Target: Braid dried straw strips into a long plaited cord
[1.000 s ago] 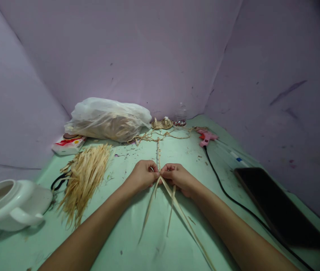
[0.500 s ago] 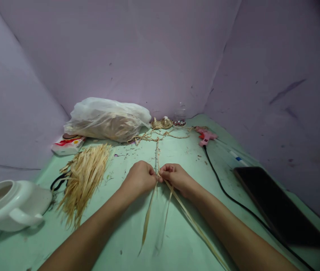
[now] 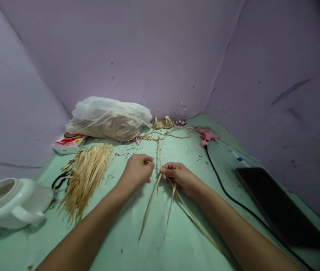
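Note:
A thin braid of dried straw-like strips (image 3: 159, 152) runs away from me across the pale green table. My right hand (image 3: 178, 175) pinches its near end between thumb and fingers. Loose strips (image 3: 150, 210) fan out from that point toward me, some to the left, some passing under my right hand and forearm. Just left of the braid, my left hand (image 3: 139, 169) hovers with thumb and fingers apart and nothing visible in it. The braid's far end meets a tangle of braided cord (image 3: 145, 137).
A bundle of dried strips (image 3: 88, 177) lies left, beside a white pot-like container (image 3: 16, 203). Behind are a plastic bag (image 3: 109, 120), a tissue pack (image 3: 69, 143), a small woven piece (image 3: 162, 122) and a clear container (image 3: 180, 116). A pink glue gun (image 3: 208, 136), its cord and a dark tablet (image 3: 278, 207) lie right.
My left hand has let go of the braid's end and moved slightly left, its fingers parting. My right hand keeps its pinch. The loose strips have shifted a little.

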Demonstrator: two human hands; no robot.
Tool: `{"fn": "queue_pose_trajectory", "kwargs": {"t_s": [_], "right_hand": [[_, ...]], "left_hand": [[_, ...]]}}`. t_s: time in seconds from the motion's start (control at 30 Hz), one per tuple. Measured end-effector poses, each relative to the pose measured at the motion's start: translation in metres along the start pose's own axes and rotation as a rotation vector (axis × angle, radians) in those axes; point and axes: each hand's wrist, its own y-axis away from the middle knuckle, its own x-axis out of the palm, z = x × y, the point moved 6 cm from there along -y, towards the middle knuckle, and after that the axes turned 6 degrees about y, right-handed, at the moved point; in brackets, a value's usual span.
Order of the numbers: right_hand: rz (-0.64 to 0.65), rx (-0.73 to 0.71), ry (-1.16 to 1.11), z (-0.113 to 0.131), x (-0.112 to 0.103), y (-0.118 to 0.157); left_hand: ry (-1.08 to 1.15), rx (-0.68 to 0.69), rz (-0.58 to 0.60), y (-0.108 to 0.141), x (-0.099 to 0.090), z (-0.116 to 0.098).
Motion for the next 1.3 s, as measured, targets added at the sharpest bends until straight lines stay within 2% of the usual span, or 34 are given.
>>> {"fn": "queue_pose_trajectory", "kwargs": {"t_s": [0.07,0.13,0.2,0.23,0.53,0.73,0.87,0.97,1.13,1.23,1.3], "right_hand": [[0.028,0.009,-0.013,0.0,0.0,0.0],[0.037,0.003,-0.029,-0.001,0.0,0.0],[0.041,-0.006,-0.034,-0.002,0.001,-0.001],[0.046,-0.013,-0.029,-0.003,0.001,-0.001],[0.036,-0.162,0.221,0.009,-0.004,-0.002],[0.05,-0.233,0.258,0.012,-0.003,-0.002],[0.007,-0.239,0.299,0.012,-0.002,-0.002],[-0.041,-0.231,0.369,0.01,-0.004,-0.004],[-0.189,-0.231,0.654,0.013,-0.014,0.001],[-0.243,-0.178,0.852,0.021,-0.015,0.011],[-0.261,-0.16,0.963,0.028,-0.012,0.02]], "left_hand": [[0.306,-0.15,0.105,-0.006,0.005,0.01],[0.515,-0.24,0.307,-0.005,0.022,0.015],[0.58,-0.279,0.445,-0.002,0.035,0.018],[0.575,-0.281,0.467,-0.002,0.038,0.019],[0.269,-0.162,0.346,-0.011,0.025,0.023],[0.293,-0.15,0.316,-0.014,0.023,0.027],[0.289,-0.134,0.279,-0.015,0.023,0.028],[0.24,-0.068,0.221,-0.016,0.023,0.027],[0.099,0.148,0.108,-0.017,0.023,0.019],[0.087,0.16,0.069,-0.016,0.024,0.019],[0.143,0.107,0.058,-0.015,0.026,0.021]]}}
